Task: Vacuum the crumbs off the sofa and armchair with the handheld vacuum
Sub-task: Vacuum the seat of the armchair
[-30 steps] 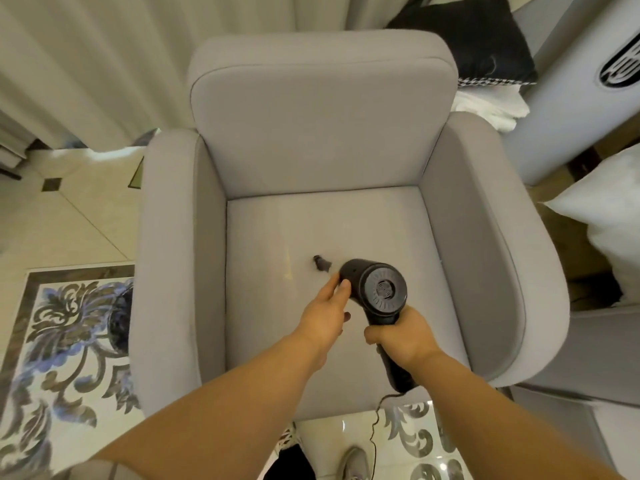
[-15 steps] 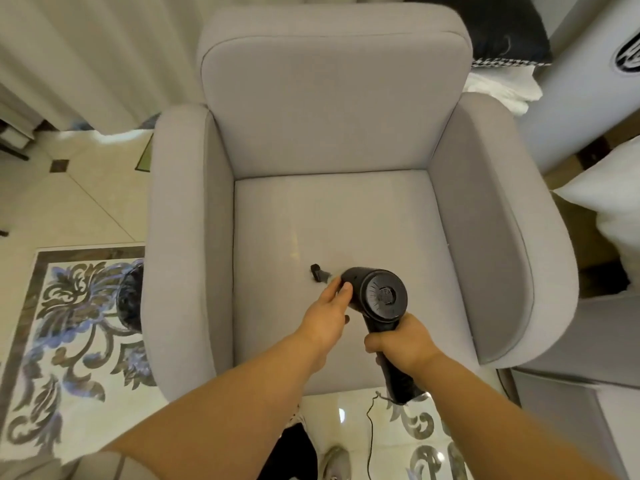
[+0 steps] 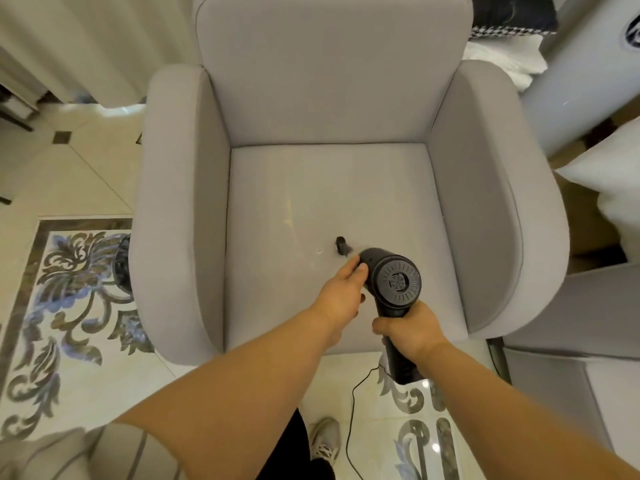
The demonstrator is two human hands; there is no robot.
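1. The handheld vacuum (image 3: 394,282), black with a round vented rear cap, hangs over the front middle of the armchair (image 3: 332,188) seat, its small dark nozzle (image 3: 341,244) touching the cushion.
2. The right hand (image 3: 410,332) has its fingers curled round the vacuum's handle, gripping it just below the body.
3. The left hand (image 3: 341,292) rests against the left side of the vacuum's body; its fingers lie nearly straight along the casing, thumb on top.
4. A thin black cord (image 3: 353,420) trails from the handle's base down across the floor (image 3: 69,174), passing beside a grey shoe (image 3: 323,439).
5. The armchair's two padded arms flank the seat on either side, close to the vacuum's working area.
6. Left of the chair lies a patterned floor inlay (image 3: 65,306), with a dark round object (image 3: 123,265) half hidden behind the chair's arm.
7. Curtains (image 3: 86,43) hang behind; a white pillow (image 3: 609,188) and dark cushion (image 3: 512,12) sit at the right.
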